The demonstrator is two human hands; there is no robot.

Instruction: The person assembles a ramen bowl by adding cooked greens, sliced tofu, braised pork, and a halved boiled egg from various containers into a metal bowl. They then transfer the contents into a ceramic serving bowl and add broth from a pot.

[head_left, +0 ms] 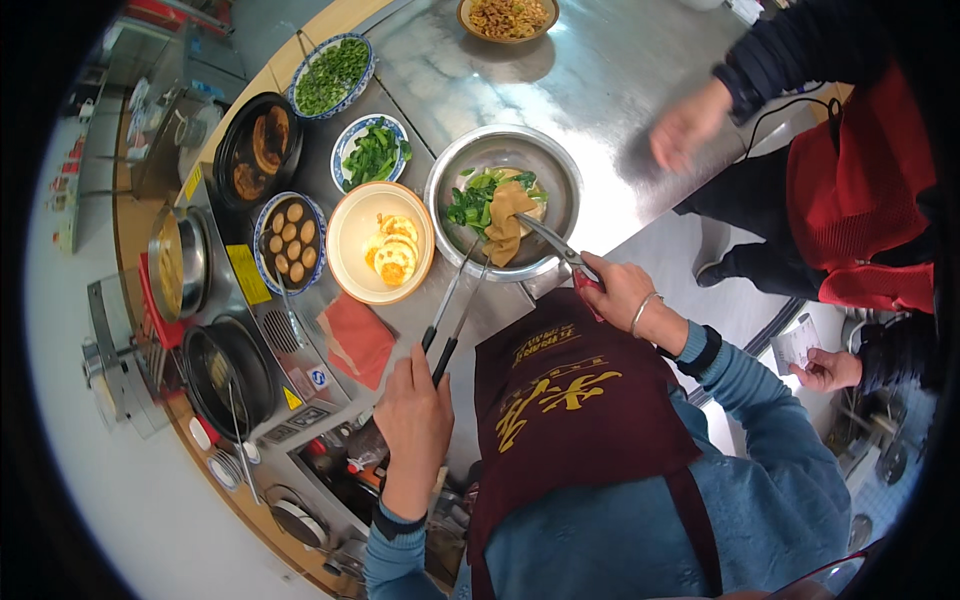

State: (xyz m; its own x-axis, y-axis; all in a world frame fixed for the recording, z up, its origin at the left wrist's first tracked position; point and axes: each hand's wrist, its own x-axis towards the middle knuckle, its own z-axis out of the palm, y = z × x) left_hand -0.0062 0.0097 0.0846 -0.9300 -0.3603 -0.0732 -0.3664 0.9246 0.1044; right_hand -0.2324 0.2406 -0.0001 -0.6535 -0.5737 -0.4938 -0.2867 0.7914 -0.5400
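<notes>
My left hand (pixel 413 412) is closed round the black handles of metal tongs (pixel 468 292). The tips of the tongs reach a limp, folded brown piece of food (pixel 506 222), perhaps tofu skin, at the near side of a steel bowl (pixel 573 185). My right hand (pixel 626 303) grips scissors (pixel 556 243) with red handles, their blades over the same brown piece. Whether the blades are cutting into it, I cannot tell. Leafy greens (pixel 466 207) lie in the bowl beneath and beside it.
Left of the bowl stand a cream bowl of fried eggs (pixel 343 232), a plate of greens (pixel 338 165), chopped green herbs (pixel 333 78), a bowl of eggs in dark liquid (pixel 316 222) and black pans (pixel 232 195). A co-worker's hand (pixel 690 125) hovers right; their other holds paper (pixel 797 343).
</notes>
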